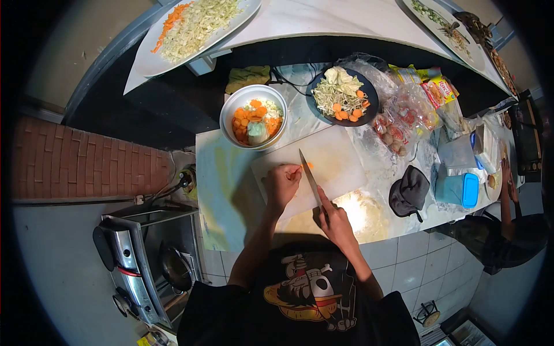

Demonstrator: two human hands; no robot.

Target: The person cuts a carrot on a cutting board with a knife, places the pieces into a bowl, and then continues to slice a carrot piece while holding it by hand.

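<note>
From where I sit, the relation that I read as deciding everything is the narrow gap around the long, pointed steel knife with a dark handle (312, 180). Its blade lies between the left hand (284, 183) and the small, flat orange pieces, carrot by their look (310, 165). The pieces rest on the white rectangular cutting board (340, 150), inward from its far-left edge, just beside the blade on its right side. The left fingertips sit just across the blade on its left.

I see the knife's long axis run from the board's near edge away from the body, with the tip slanting a little left. The right hand (337, 225) grasps the handle near that edge. So the left hand is the nearer one to the orange pieces; the right reaches them only through the length of the blade. The left fingers are curled with their tips drawn together; whether they pinch a piece I cannot tell, since the hand covers the spot.

The board sits askew on the pale, marbled table (222, 190), one corner turned toward the table's near edge. Beyond its far-left edge, I have the round white bowl of cut vegetables (229, 105); beyond its far corner, the round black plate of sprouts and carrot slices (372, 98).
</note>
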